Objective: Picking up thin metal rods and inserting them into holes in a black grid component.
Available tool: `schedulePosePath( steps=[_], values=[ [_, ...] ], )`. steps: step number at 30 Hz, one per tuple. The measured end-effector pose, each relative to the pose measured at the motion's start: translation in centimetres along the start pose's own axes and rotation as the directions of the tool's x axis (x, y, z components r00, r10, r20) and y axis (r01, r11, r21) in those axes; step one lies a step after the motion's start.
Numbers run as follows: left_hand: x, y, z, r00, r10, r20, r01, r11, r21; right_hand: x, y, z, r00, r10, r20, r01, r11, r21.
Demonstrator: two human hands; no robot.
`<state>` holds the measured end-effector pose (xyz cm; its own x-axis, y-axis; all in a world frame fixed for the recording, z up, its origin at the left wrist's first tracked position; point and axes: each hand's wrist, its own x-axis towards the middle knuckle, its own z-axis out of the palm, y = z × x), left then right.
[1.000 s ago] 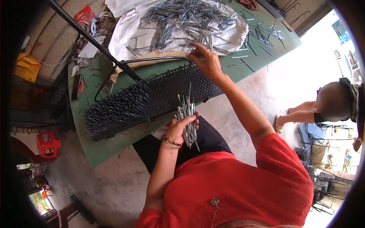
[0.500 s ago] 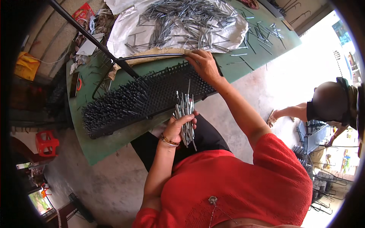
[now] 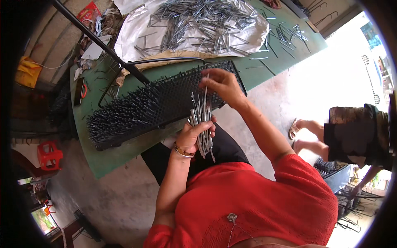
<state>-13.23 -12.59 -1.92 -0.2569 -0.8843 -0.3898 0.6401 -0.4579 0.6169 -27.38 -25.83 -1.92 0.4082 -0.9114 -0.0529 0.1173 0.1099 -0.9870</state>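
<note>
A bundle of thin silvery metal rods (image 3: 201, 108) stands roughly upright in my left hand (image 3: 194, 134), its fingers and thumb wrapped round the lower part. My right hand (image 3: 225, 89) is just above the bundle, thumb and fingers closed at the top end of one rod that sticks up above the others. Behind and below the hands lies a long black perforated rack (image 3: 178, 93). Its left part is densely filled with upright dark rods (image 3: 124, 118); toward the right bare holes show. A black metal bar with a curved arm (image 3: 165, 61) reaches over the rack's far edge.
The rack rests on a green table (image 3: 99, 163). Beyond it a heap of loose rods (image 3: 206, 20) lies on white sheeting (image 3: 132, 37), with more scattered to the right. A phone (image 3: 79, 91) lies at the left. Another person's legs (image 3: 310, 136) and a red stool (image 3: 50, 156) are beyond the table.
My right hand has come off the rack's far edge and moved toward me, to the bundle's top. One rod now stands higher between its fingers. The person at the right has shifted.
</note>
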Motion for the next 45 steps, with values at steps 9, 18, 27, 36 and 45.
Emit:
schedulePosePath(
  steps=[9,18,27,36,45],
  values=[
    [1.3,-1.8,-0.4,0.994,-0.101,-0.035,0.100,0.995,-0.027,5.2,-1.5,-3.0,0.787,-0.564,-0.250,0.355,0.745,-0.564],
    [1.2,-1.5,-0.7,0.996,-0.083,-0.025,0.083,0.997,-0.005,5.4,0.1,-2.7,0.774,-0.612,-0.160,0.377,0.650,-0.660],
    [1.1,-1.1,-0.4,0.993,-0.103,-0.057,0.103,0.995,-0.010,5.5,2.3,-3.8,0.640,-0.746,0.181,0.525,0.253,-0.813],
    [1.1,-0.2,0.7,1.000,0.002,0.004,-0.003,0.999,0.052,-0.1,-2.5,-1.0,0.954,-0.002,0.300,0.156,0.859,-0.487],
    [1.7,-1.2,0.8,0.999,-0.028,0.035,0.023,0.993,0.116,-0.9,-2.1,-2.1,0.949,0.234,0.211,-0.149,0.924,-0.354]
  ],
)
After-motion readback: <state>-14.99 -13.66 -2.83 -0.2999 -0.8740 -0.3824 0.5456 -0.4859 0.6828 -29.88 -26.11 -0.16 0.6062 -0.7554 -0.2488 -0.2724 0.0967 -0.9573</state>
